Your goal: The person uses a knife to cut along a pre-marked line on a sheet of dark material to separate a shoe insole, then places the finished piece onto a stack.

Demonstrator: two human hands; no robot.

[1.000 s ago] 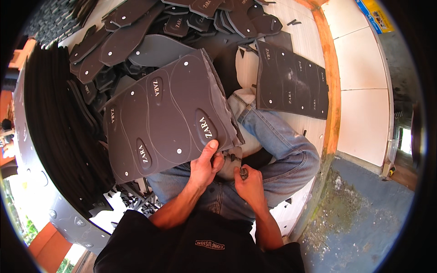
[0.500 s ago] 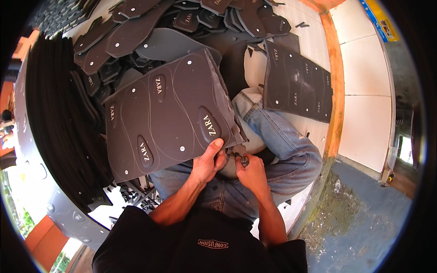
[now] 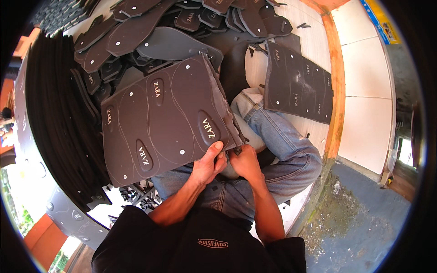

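A dark grey foam sheet [image 3: 170, 113], pressed with wavy sole outlines and oval pads, lies tilted above my lap. My left hand [image 3: 209, 164] grips its near right corner, thumb on top and the other fingers beneath. Close beside it, my right hand [image 3: 246, 163] is closed round a small dark tool [image 3: 237, 150] at the sheet's ragged right edge. Only a bit of that tool shows, so its kind and tip are hidden.
Cut sole-shaped pieces [image 3: 132, 38] are heaped beyond the sheet. A tall stack of dark sheets [image 3: 59, 118] stands at my left. Another marked sheet [image 3: 298, 84] lies at the right, by a wooden edge strip [image 3: 337, 91]. Dark offcuts [image 3: 136, 193] litter the floor.
My right hand has moved slightly up and left, closer to the sheet's edge, and now covers more of the tool. The sheet has shifted a little left and down at its left end.
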